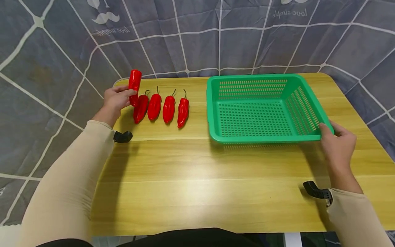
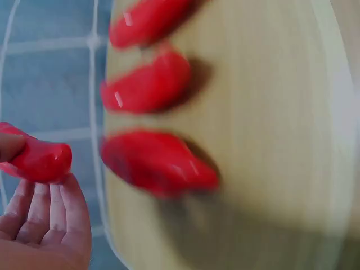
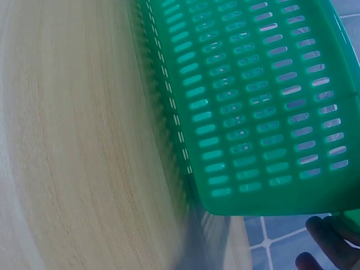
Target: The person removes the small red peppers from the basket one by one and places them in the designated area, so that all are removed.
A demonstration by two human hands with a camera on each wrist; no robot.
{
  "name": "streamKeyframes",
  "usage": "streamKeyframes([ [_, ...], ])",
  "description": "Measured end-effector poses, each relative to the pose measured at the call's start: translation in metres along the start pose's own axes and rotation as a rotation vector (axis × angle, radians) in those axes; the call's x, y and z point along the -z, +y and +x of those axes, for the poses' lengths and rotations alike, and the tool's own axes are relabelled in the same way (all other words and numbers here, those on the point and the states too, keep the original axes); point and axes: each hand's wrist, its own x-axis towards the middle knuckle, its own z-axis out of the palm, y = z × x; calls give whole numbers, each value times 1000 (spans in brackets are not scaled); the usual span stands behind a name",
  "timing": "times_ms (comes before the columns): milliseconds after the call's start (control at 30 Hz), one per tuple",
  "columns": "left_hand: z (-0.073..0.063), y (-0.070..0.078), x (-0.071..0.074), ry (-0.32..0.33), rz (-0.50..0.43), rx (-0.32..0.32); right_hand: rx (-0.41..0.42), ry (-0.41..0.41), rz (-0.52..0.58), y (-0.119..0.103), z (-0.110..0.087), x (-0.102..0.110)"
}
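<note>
My left hand pinches a glossy red pepper above the table's far left end. In the left wrist view the thumb lies over this pepper and the fingers are under it. Several more red peppers with thin dark stems lie in a row just right of that hand, stems pointing away from me. With thumb and fingers my right hand grips the rim of a green plastic basket at its near right corner. Nothing lies inside the basket, and its slotted wall fills much of the right wrist view.
The wooden table has a rounded far left corner. A grey curtain with white lines hangs along its back and sides. Black wrist mounts stick out from both sleeves, close over the tabletop.
</note>
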Motion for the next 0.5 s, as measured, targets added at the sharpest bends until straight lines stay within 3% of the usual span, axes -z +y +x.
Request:
streamKeyframes([
  [200,12,-32,23,71,93,58,0,16,-6,1,0,1],
  [333,13,-48,23,82,139,85,0,14,-9,1,1,0],
  [500,13,-59,22,93,127,86,-4,8,-29,1,1,0],
])
